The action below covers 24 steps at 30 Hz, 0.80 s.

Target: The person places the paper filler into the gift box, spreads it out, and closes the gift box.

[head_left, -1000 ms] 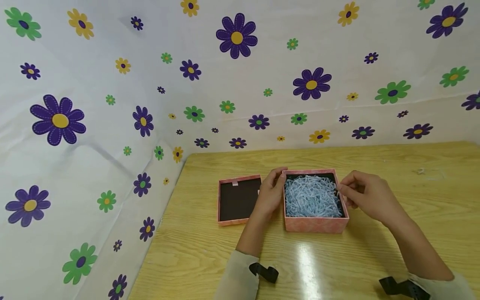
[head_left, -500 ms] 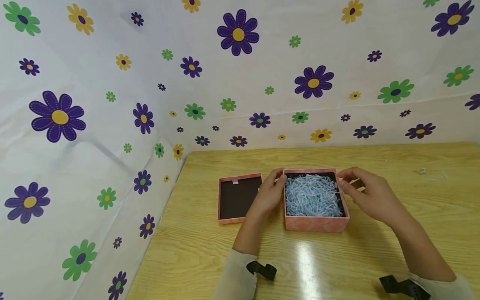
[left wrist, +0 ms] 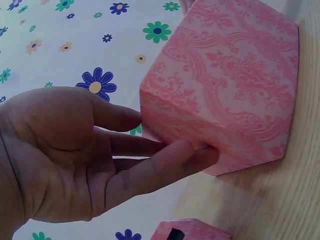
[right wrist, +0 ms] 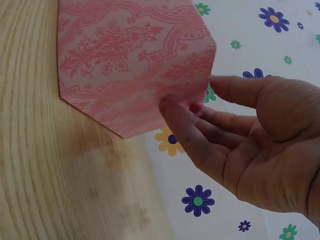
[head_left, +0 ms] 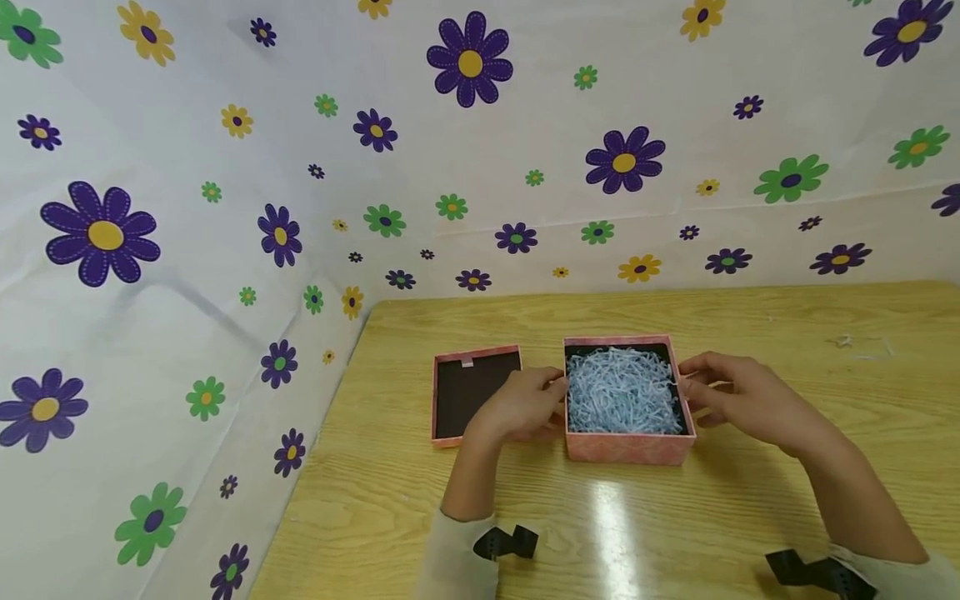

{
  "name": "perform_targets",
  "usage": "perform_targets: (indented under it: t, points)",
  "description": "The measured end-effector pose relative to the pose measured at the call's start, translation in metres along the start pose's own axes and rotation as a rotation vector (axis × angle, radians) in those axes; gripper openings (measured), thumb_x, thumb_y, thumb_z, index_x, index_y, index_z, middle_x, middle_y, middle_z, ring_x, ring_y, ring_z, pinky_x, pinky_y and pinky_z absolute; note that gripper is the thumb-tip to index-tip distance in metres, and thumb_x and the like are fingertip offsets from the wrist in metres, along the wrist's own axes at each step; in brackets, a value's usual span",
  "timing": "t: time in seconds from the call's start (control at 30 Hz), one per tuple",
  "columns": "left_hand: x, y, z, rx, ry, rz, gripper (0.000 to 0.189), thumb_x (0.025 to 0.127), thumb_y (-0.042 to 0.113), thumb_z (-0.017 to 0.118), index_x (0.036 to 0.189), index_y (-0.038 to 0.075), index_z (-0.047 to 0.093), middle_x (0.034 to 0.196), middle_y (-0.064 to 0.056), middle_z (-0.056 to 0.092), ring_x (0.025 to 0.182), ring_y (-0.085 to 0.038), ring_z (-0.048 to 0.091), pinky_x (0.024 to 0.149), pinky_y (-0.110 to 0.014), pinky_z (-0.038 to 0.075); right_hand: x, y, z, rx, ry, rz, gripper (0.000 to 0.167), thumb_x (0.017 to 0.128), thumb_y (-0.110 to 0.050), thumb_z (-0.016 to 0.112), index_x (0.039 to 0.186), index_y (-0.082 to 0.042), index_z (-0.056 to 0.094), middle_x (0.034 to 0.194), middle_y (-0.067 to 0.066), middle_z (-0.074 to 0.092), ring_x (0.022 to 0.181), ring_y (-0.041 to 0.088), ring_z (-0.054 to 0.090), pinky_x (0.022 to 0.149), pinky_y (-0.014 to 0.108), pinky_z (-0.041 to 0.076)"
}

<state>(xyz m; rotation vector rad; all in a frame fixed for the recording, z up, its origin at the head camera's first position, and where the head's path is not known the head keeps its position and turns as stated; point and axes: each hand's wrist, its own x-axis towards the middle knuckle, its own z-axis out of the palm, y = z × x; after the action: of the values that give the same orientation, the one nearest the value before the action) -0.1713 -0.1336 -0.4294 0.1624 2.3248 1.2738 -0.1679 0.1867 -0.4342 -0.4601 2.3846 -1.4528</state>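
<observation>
A pink patterned box (head_left: 630, 448) stands without its lid on the table, filled with pale blue shredded paper (head_left: 622, 392). At the box's left side is my left hand (head_left: 521, 404), its loosely bent fingers touching the outer wall, as the left wrist view also shows. Opposite it, my right hand (head_left: 746, 400) rests relaxed fingertips on the right wall. In the right wrist view, the fingers (right wrist: 185, 135) lie against the patterned side, with the thumb by the box's edge. The box lid (head_left: 472, 396), black inside, lies left of the box, partly covered by my left hand.
The wooden table (head_left: 375, 500) meets a flower-printed white sheet (head_left: 525, 125) at its back and left. Some pale scraps (head_left: 845, 341) lie toward the back right. Black straps (head_left: 506, 543) are on both wrists.
My left hand has slid from the box's back left corner toward me along the left wall. My right fingers have moved slightly down the right wall. The box has barely moved.
</observation>
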Motion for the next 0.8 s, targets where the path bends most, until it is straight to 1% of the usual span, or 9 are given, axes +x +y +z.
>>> perform_targets:
  t: [0.03,0.1,0.27,0.33,0.43,0.53,0.6,0.67,0.8]
  points:
    - [0.001,0.0,0.001,-0.008,-0.001,0.009,0.051,0.115,0.032,0.047,0.16,0.008,0.047,0.129,-0.012,0.069,0.098,-0.022,0.074,0.087,-0.04,0.061,0.0,0.001,0.0,-0.005,0.012,-0.002,0.039,0.111,-0.014,0.057,0.137,0.014,0.055,0.119,0.026,0.068,0.101,0.034,0.074,0.075,0.04,0.064]
    - [0.005,0.0,0.004,-0.009,0.015,0.04,0.05,0.115,0.03,0.047,0.16,0.007,0.047,0.13,-0.012,0.069,0.098,-0.021,0.074,0.088,-0.04,0.061,0.0,0.002,0.0,-0.034,0.051,0.0,0.036,0.11,-0.013,0.059,0.134,0.013,0.058,0.115,0.024,0.069,0.099,0.033,0.074,0.075,0.04,0.064]
    - [0.014,-0.001,0.014,-0.15,0.028,0.089,0.051,0.114,0.027,0.05,0.162,0.011,0.044,0.137,-0.015,0.065,0.104,-0.023,0.074,0.087,-0.045,0.062,0.001,0.007,-0.002,-0.115,0.198,0.037,0.032,0.11,-0.016,0.059,0.128,0.011,0.062,0.114,0.026,0.07,0.095,0.034,0.074,0.073,0.039,0.064]
    - [0.017,-0.001,0.019,-0.191,0.038,0.106,0.052,0.113,0.027,0.053,0.163,0.013,0.043,0.14,-0.015,0.063,0.107,-0.024,0.074,0.088,-0.045,0.062,0.003,0.01,-0.002,-0.142,0.268,0.047,0.031,0.11,-0.018,0.059,0.124,0.009,0.064,0.111,0.026,0.071,0.091,0.033,0.075,0.071,0.039,0.064]
    - [0.021,-0.002,0.025,-0.22,0.057,0.135,0.055,0.112,0.027,0.056,0.164,0.015,0.042,0.145,-0.015,0.06,0.11,-0.023,0.074,0.089,-0.044,0.061,0.005,0.013,-0.002,-0.183,0.366,0.057,0.029,0.11,-0.021,0.061,0.118,0.006,0.067,0.104,0.022,0.073,0.083,0.028,0.073,0.067,0.035,0.063]
    - [0.027,-0.002,0.032,-0.189,0.086,0.17,0.058,0.111,0.028,0.059,0.165,0.017,0.04,0.15,-0.013,0.059,0.115,-0.024,0.072,0.091,-0.039,0.061,0.008,0.016,-0.001,-0.233,0.46,0.045,0.027,0.109,-0.024,0.063,0.114,0.002,0.069,0.097,0.018,0.073,0.079,0.025,0.069,0.06,0.029,0.058]
    - [0.029,-0.001,0.037,-0.194,0.107,0.187,0.06,0.11,0.028,0.06,0.165,0.02,0.038,0.153,-0.011,0.057,0.121,-0.027,0.07,0.092,-0.037,0.06,0.009,0.018,0.001,-0.258,0.516,0.042,0.026,0.108,-0.026,0.065,0.112,-0.001,0.069,0.097,0.018,0.072,0.083,0.029,0.067,0.057,0.026,0.053]
    - [0.033,-0.001,0.043,-0.195,0.133,0.201,0.06,0.11,0.028,0.06,0.166,0.021,0.038,0.155,-0.009,0.056,0.125,-0.028,0.068,0.093,-0.035,0.06,0.01,0.019,0.003,-0.277,0.564,0.022,0.023,0.106,-0.025,0.067,0.112,-0.003,0.07,0.1,0.018,0.072,0.089,0.034,0.066,0.057,0.022,0.049]
    - [0.041,-0.002,0.052,-0.209,0.181,0.222,0.059,0.109,0.031,0.061,0.164,0.023,0.041,0.154,-0.008,0.057,0.127,-0.027,0.068,0.094,-0.032,0.059,0.011,0.019,0.007,-0.305,0.584,-0.024,0.019,0.104,-0.018,0.07,0.112,-0.002,0.074,0.111,0.022,0.067,0.1,0.043,0.066,0.063,0.016,0.046]
